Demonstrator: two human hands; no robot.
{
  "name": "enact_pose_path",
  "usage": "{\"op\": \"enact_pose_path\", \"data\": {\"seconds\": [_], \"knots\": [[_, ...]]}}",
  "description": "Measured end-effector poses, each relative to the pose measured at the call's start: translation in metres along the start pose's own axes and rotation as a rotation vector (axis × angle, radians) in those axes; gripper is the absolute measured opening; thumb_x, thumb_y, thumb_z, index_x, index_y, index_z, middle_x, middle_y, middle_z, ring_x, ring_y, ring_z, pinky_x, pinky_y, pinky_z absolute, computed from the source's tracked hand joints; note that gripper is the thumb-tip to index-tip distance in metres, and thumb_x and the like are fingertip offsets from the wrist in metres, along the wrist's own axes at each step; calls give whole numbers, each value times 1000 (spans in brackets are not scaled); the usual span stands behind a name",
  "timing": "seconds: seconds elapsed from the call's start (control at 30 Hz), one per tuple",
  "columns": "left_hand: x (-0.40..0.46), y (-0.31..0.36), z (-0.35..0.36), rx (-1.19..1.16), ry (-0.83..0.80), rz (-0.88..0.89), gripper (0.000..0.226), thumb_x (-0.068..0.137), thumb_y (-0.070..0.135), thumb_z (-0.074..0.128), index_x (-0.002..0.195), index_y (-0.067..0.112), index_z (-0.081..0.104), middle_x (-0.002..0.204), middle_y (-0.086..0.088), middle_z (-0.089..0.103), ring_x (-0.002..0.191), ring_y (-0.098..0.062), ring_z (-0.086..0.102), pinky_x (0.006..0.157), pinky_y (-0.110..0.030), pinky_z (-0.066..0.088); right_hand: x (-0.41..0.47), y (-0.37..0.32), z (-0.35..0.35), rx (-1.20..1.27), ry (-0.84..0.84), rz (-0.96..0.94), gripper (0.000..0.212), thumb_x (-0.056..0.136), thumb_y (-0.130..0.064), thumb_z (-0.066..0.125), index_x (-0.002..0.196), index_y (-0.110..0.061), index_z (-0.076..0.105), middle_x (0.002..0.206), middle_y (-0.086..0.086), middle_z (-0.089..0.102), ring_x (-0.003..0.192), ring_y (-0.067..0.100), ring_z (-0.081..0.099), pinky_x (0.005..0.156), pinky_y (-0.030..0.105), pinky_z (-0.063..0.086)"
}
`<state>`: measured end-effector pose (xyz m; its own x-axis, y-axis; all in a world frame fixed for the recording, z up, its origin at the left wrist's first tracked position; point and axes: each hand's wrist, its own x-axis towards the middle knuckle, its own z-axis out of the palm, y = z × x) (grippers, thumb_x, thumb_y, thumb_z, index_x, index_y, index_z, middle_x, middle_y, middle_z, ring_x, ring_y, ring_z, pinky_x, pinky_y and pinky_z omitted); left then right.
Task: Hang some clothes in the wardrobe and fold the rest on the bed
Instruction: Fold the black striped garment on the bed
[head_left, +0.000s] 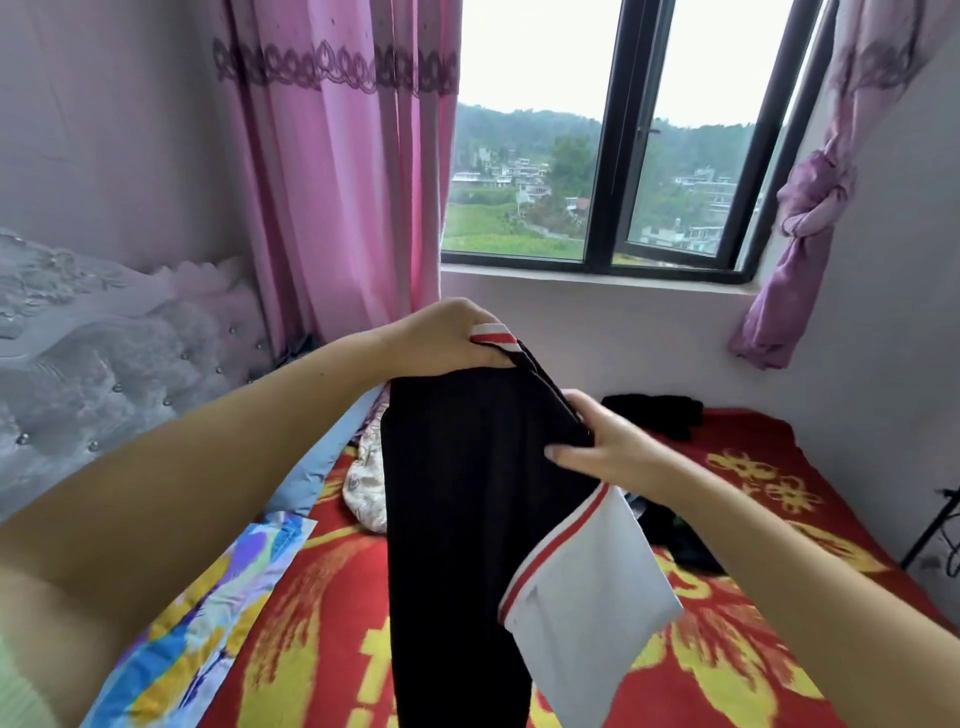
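Soft, light black top (467, 499) with white sleeve (587, 597), gripped at its upper edge by left hand (447, 338) and right hand (602, 441) above bed (753, 493); likely limp, best held by shoulders.

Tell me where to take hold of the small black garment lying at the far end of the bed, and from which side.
Grip the small black garment at its near edge, reaching from above with the right hand. It lies crumpled and low on the red and yellow blanket, close to the wall, so the near side looks the most open, though its exact shape is hard to tell.
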<state>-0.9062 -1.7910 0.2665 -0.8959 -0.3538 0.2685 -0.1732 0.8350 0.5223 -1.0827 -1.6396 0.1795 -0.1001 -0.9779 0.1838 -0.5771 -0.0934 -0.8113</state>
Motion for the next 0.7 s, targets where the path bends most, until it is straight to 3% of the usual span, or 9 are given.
{"op": "enact_pose_path", "data": {"seconds": [0.07, 0.17, 0.23, 0.33, 0.43, 0.53, 0.63, 0.7], "knots": [[-1, 3, -6, 21, -10, 0, 19, 89, 24, 66, 81, 42, 64, 71, 31, 65, 65, 9, 61, 60, -4, 43, -9, 27, 13, -146, -22, 67, 42, 85, -13, 68, 121, -28, 51, 105, -13, 58, 96, -1, 55, 81, 9, 44], [-1, 1, -14, 67, -2, 34, 28, 89, 21, 66, 74, 44, 62, 63, 31, 62, 57, 11, 56, 54, -1, 38, -19, 59, 34, -162, -88, 160, 20, 90, -15, 60, 100, -32, 61, 96, -16, 64, 92, 2, 59, 75, 8, 45], [-2, -2, -20, 64, -2, 13, 30, 89, 22, 66, 71, 45, 63, 65, 28, 63, 59, 10, 58, 57, -3, 41, -22, 72, 42, -101, -53, 214, 15, 94, -16, 54, 90, -27, 64, 91, -9, 67, 87, 6, 61, 76, 19, 47], [-4, -9, -30, 68, -17, -28, 18, 88, 24, 67, 82, 41, 69, 79, 21, 70, 73, 3, 65, 68, -10, 49, -21, 77, 41, 45, 156, 231, 21, 99, -20, 49, 93, -4, 61, 86, 12, 64, 78, 20, 58, 75, 42, 48], [-10, -19, -39, 47, 25, -55, 20, 88, 27, 66, 78, 44, 70, 81, 15, 71, 73, -2, 66, 70, -13, 52, -25, 69, 25, 292, 312, 189, 27, 97, -29, 53, 100, -3, 59, 88, 15, 65, 76, 28, 62, 73, 47, 50], [-18, -36, -45, 15, 57, -112, 21, 88, 29, 67, 74, 45, 71, 76, 15, 71, 69, 0, 66, 63, -9, 47, -26, 70, 5, 299, 68, 280, 33, 87, -34, 65, 104, -5, 65, 97, 14, 71, 86, 31, 70, 78, 44, 56], [-26, -59, -41, -50, 60, -188, 24, 88, 24, 68, 71, 41, 72, 68, 16, 69, 60, 3, 63, 57, -6, 44, -19, 87, -15, -70, -185, 481, 27, 86, -27, 71, 97, -3, 69, 96, 12, 72, 85, 25, 70, 78, 36, 57], [-26, -77, -36, -62, 63, -236, 24, 87, 23, 69, 71, 40, 72, 67, 16, 69, 60, 4, 63, 59, -6, 44, -8, 105, -27, -299, -193, 529, 22, 89, -24, 67, 94, -3, 68, 95, 11, 70, 83, 25, 68, 74, 32, 54]]}}
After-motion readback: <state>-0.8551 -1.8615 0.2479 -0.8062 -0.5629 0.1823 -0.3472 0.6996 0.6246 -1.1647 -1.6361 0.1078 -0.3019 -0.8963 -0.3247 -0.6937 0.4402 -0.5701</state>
